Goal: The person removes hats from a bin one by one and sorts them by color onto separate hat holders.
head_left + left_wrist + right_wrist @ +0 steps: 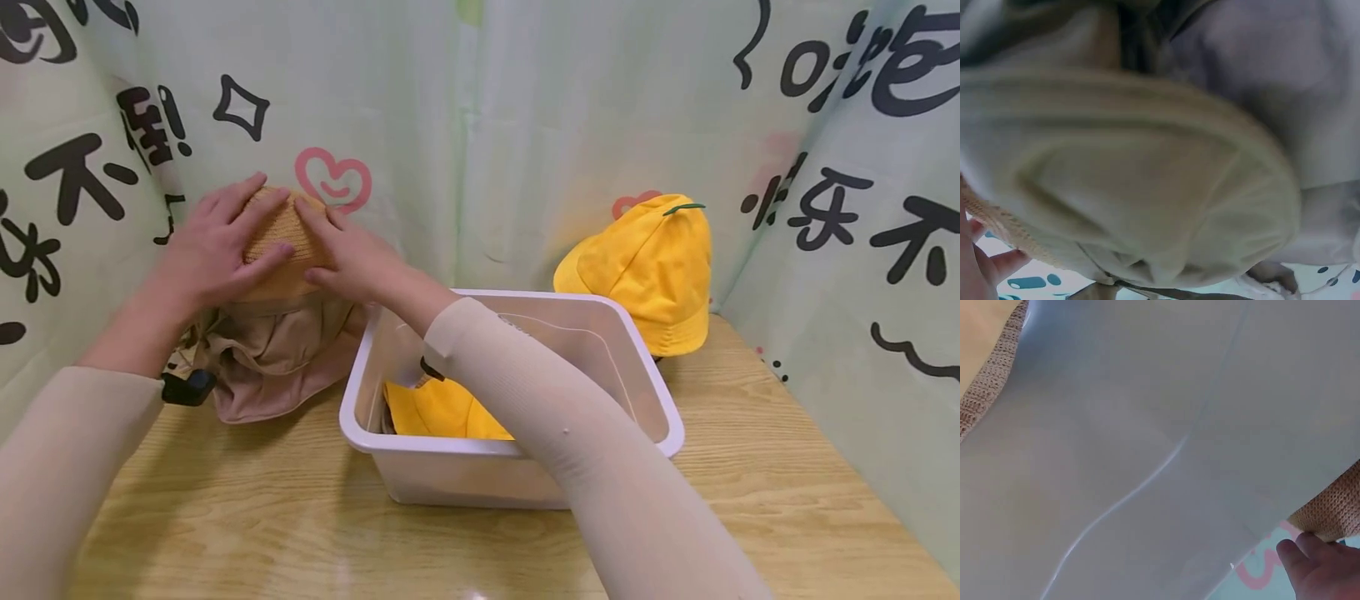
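A tan-orange knit hat [283,233] sits on top of a khaki cloth hat [258,337], with a dusty-pink brim [262,400] spreading below. My left hand [217,242] rests on the knit hat's left side, fingers extended over its crown. From the other side my right hand [348,254] touches it, fingertips on the knit. Khaki cloth [1147,187] fills much of the left wrist view, with knit at its lower left. Right-hand fingers [1313,562] meet the knit edge [1335,509] in the right wrist view.
A white plastic bin [465,479] stands mid-table, under my right forearm. Inside lies a yellow hat [438,412]; brown knit [988,390] shows there too. Behind the bin at right is another yellow hat [648,267] with a green stem. Printed curtains [510,150] enclose the wooden table [247,517].
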Demonstrator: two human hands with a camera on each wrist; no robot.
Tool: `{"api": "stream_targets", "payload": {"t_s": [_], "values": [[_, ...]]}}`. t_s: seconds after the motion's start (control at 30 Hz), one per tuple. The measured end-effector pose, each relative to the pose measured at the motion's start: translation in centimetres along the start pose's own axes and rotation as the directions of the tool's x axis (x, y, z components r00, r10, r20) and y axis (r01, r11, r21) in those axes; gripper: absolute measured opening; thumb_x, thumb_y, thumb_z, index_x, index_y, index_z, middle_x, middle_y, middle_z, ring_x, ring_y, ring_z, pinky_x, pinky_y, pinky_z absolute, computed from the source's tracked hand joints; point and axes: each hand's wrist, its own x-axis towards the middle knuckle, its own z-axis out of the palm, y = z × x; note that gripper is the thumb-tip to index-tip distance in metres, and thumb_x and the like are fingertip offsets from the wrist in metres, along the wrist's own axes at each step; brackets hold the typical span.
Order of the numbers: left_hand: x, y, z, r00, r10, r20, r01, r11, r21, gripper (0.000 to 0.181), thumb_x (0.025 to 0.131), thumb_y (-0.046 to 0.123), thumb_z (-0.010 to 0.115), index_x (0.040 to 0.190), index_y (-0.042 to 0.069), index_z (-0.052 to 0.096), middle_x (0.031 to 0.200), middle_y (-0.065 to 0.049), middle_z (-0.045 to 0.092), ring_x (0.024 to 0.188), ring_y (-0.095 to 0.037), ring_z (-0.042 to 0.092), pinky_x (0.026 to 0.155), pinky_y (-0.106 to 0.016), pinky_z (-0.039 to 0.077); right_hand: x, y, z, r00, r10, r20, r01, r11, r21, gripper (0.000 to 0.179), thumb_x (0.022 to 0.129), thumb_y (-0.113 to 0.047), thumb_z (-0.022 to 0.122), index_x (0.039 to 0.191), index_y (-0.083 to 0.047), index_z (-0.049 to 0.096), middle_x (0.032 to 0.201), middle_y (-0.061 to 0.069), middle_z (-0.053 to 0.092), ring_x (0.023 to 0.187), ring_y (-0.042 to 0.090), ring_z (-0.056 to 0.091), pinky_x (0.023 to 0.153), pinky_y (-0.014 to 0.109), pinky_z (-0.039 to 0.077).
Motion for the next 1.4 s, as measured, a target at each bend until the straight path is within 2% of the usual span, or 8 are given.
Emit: {"api": "stream_targets", "payload": {"t_s": [0.1,0.4,0.57,0.83,0.97,1.1,1.23,1.4], "values": [[0.0,-0.2,0.3,1.000,0.020,0.005,-0.020,1.000,-0.003,0.066,0.098,0.050,0.054,0.153,0.018,0.039,0.163,-0.013,0.027,0.142,-0.046,0.030,0.110,-0.066,0.030,0.0,0.0,-0.1,1.000,0.000,0.012,0.000,1.000,-0.026,0.089,0.098,-0.048,0.057,0.159,-0.037,-0.006,0.168,0.000,0.007,0.145,0.018,0.036,0.116,0.030,0.033],[-0.4,-0.3,1.9,0.983,0.135,-0.126,-0.137,0.991,-0.008,0.062,0.092,0.047,0.062,0.143,0.013,0.053,0.154,-0.020,0.038,0.136,-0.049,0.037,0.113,-0.060,0.029,0.1,0.0,0.3,0.992,0.019,0.128,-0.003,0.993,-0.119,0.089,0.098,-0.048,0.057,0.160,-0.035,-0.006,0.169,0.003,0.007,0.145,0.020,0.036,0.116,0.035,0.034],[-0.5,-0.1,2.3,0.984,0.134,-0.117,-0.136,0.991,-0.010,0.063,0.086,0.038,0.070,0.141,0.012,0.055,0.153,-0.021,0.039,0.136,-0.049,0.037,0.113,-0.061,0.030,0.2,0.0,0.3,0.981,0.042,0.189,-0.015,0.990,-0.143,0.089,0.098,-0.047,0.058,0.160,-0.037,-0.005,0.168,0.005,0.009,0.145,0.021,0.036,0.117,0.036,0.032],[0.2,-0.3,0.6,1.000,-0.008,0.002,0.008,0.999,-0.042,0.060,0.091,0.046,0.066,0.143,0.019,0.052,0.155,-0.016,0.040,0.136,-0.049,0.037,0.106,-0.067,0.033,0.1,0.3,-0.1,0.999,0.005,0.043,-0.004,1.000,-0.029,0.089,0.098,-0.044,0.060,0.161,-0.031,-0.001,0.167,-0.002,0.016,0.143,0.015,0.038,0.116,0.028,0.033],[0.3,-0.8,0.6,0.999,0.021,0.035,-0.020,0.999,-0.028,0.067,0.089,0.049,0.067,0.147,0.021,0.048,0.156,-0.016,0.038,0.136,-0.048,0.039,0.107,-0.066,0.033,0.1,0.3,-0.2,1.000,-0.004,0.007,0.004,0.999,-0.039,0.087,0.098,-0.044,0.059,0.162,-0.025,0.003,0.162,0.002,0.030,0.142,0.015,0.040,0.115,0.027,0.035],[0.0,-1.0,1.4,0.996,0.085,0.006,-0.085,0.996,-0.007,0.072,0.082,0.045,0.074,0.146,0.021,0.049,0.155,-0.018,0.038,0.134,-0.049,0.040,0.102,-0.067,0.038,0.2,0.0,0.1,0.997,0.032,0.077,-0.027,0.997,-0.074,0.087,0.100,-0.047,0.054,0.161,-0.027,-0.004,0.157,0.006,0.039,0.135,0.019,0.048,0.113,0.031,0.038],[-0.2,-0.7,2.0,0.992,0.118,-0.049,-0.117,0.993,0.032,0.072,0.077,0.045,0.075,0.141,0.020,0.053,0.152,-0.019,0.040,0.133,-0.049,0.040,0.100,-0.068,0.040,0.2,-0.1,0.5,0.987,0.075,0.141,-0.065,0.995,-0.075,0.086,0.101,-0.049,0.049,0.160,-0.030,-0.011,0.160,0.009,0.033,0.139,0.021,0.044,0.116,0.034,0.034],[-0.3,-0.2,2.2,0.993,0.101,-0.061,-0.099,0.995,0.031,0.074,0.079,0.046,0.073,0.144,0.017,0.051,0.153,-0.020,0.039,0.135,-0.050,0.038,0.105,-0.066,0.037,0.0,0.1,0.7,0.991,0.076,0.110,-0.069,0.996,-0.062,0.089,0.100,-0.050,0.052,0.160,-0.029,-0.010,0.164,0.012,0.023,0.140,0.025,0.043,0.115,0.036,0.036]]}}
